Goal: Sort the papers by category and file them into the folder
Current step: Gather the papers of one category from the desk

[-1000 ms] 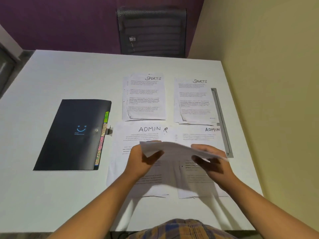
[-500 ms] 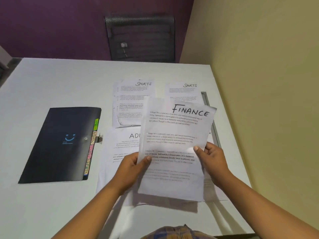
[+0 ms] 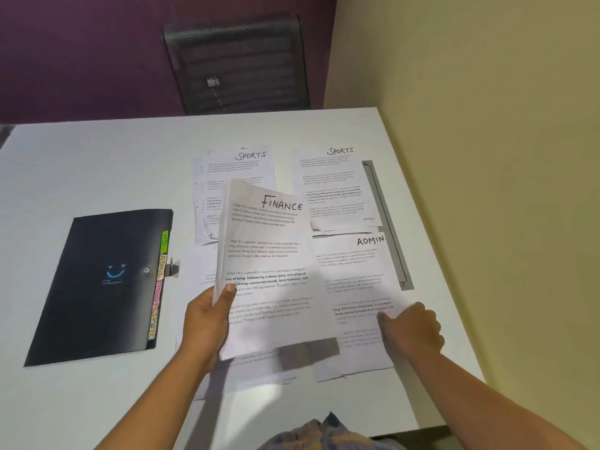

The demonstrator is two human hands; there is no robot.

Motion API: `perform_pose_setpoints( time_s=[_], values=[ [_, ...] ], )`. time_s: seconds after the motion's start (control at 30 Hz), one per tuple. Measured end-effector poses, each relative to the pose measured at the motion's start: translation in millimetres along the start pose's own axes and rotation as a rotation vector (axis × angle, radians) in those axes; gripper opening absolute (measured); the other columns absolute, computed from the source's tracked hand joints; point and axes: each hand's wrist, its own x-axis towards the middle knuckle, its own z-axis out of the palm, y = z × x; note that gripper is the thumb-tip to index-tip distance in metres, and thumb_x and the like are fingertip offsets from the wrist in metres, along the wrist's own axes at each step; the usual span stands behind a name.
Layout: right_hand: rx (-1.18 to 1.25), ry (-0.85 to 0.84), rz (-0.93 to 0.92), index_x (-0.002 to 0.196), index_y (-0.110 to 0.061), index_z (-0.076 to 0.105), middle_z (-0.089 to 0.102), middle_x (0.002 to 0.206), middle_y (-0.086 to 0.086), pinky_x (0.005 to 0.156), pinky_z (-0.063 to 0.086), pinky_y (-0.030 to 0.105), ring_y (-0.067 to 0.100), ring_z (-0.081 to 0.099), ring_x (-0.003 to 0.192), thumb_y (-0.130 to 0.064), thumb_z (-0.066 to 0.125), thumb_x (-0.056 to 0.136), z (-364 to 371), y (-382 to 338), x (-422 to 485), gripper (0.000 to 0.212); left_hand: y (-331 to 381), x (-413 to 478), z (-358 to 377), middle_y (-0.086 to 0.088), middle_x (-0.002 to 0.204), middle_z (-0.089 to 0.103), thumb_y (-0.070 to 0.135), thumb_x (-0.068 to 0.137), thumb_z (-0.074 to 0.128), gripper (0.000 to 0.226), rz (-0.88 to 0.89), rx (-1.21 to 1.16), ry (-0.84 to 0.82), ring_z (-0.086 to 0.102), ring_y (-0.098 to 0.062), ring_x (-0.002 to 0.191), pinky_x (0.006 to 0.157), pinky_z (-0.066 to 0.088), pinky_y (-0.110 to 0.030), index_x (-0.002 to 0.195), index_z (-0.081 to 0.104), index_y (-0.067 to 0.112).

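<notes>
My left hand (image 3: 204, 323) grips the left edge of a sheet headed FINANCE (image 3: 269, 274), held tilted above the table. My right hand (image 3: 410, 328) has its fingers curled down onto the ADMIN sheet (image 3: 354, 287) lying at the right; whether it pinches the paper I cannot tell. Two sheets headed SPORTS (image 3: 211, 196) (image 3: 334, 186) lie side by side behind. Another sheet (image 3: 201, 277) lies mostly hidden under the FINANCE sheet. A black folder (image 3: 97, 287) with coloured labelled tabs (image 3: 159, 287) along its right edge lies shut at the left.
The white table (image 3: 97, 164) meets a yellow wall on its right side. A grey metal strip (image 3: 386, 222) lies along the right edge beside the papers. A black mesh chair (image 3: 237, 63) stands behind the table against a purple wall.
The FINANCE sheet was lifted with both hands and turned face up. My right hand has since let go of it and dropped onto the ADMIN sheet; my left hand carries it leftward.
</notes>
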Motion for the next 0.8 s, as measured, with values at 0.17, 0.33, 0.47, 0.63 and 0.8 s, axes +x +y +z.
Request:
perform_pose_setpoints(
  time_s=[0.17, 0.33, 0.47, 0.63, 0.8],
  values=[
    [0.117, -0.124, 0.001, 0.103, -0.013, 0.047, 0.063, 0.095, 0.004, 0.082, 0.055, 0.042, 0.032, 0.065, 0.093, -0.047, 0.078, 0.071, 2.6, 0.5, 0.8, 0.055, -6.4, 1.7, -1.3, -0.001, 0.095, 0.075, 0.03, 0.098, 0.057, 0.014, -0.03, 0.008, 0.03, 0.071, -0.02, 0.089, 0.07, 0.053, -0.028, 0.098, 0.068, 0.022],
    [0.475, -0.25, 0.036, 0.093, -0.013, 0.071, 0.072, 0.084, 0.003, 0.074, 0.06, 0.037, 0.025, 0.07, 0.075, -0.022, 0.074, 0.079, 1.3, 12.4, 7.5, 0.017, -6.1, 1.8, 4.9, 0.0, 0.093, 0.075, 0.029, 0.099, 0.057, 0.013, -0.036, -0.001, 0.022, 0.071, -0.023, 0.088, 0.071, 0.054, -0.03, 0.091, 0.068, 0.028],
    [0.626, -0.215, 0.047, 0.091, -0.015, 0.072, 0.073, 0.086, 0.004, 0.077, 0.061, 0.043, 0.029, 0.071, 0.077, -0.032, 0.067, 0.089, -4.8, 19.5, 9.8, 0.018, -5.5, 0.8, 6.3, 0.0, 0.091, 0.075, 0.028, 0.099, 0.057, 0.013, -0.042, -0.017, 0.023, 0.071, -0.023, 0.086, 0.07, 0.055, -0.03, 0.091, 0.067, 0.027],
    [0.538, -0.182, -0.016, 0.082, -0.012, 0.072, 0.073, 0.082, 0.007, 0.066, 0.058, 0.037, 0.029, 0.07, 0.073, -0.01, 0.071, 0.084, -13.8, 29.7, 12.0, 0.003, -6.2, -1.0, 5.3, 0.0, 0.092, 0.075, 0.026, 0.099, 0.056, 0.012, -0.048, -0.04, 0.017, 0.071, -0.021, 0.085, 0.069, 0.055, -0.029, 0.101, 0.067, 0.022],
    [0.604, -0.22, 0.005, 0.084, -0.008, 0.07, 0.072, 0.084, 0.009, 0.063, 0.054, 0.032, 0.028, 0.067, 0.073, -0.005, 0.072, 0.082, -14.4, 35.9, 12.7, 0.003, -8.5, 0.2, 4.1, 0.006, 0.084, 0.077, 0.024, 0.099, 0.057, 0.013, -0.049, -0.04, 0.015, 0.073, -0.014, 0.079, 0.059, 0.055, -0.02, 0.1, 0.07, 0.02]
  ],
)
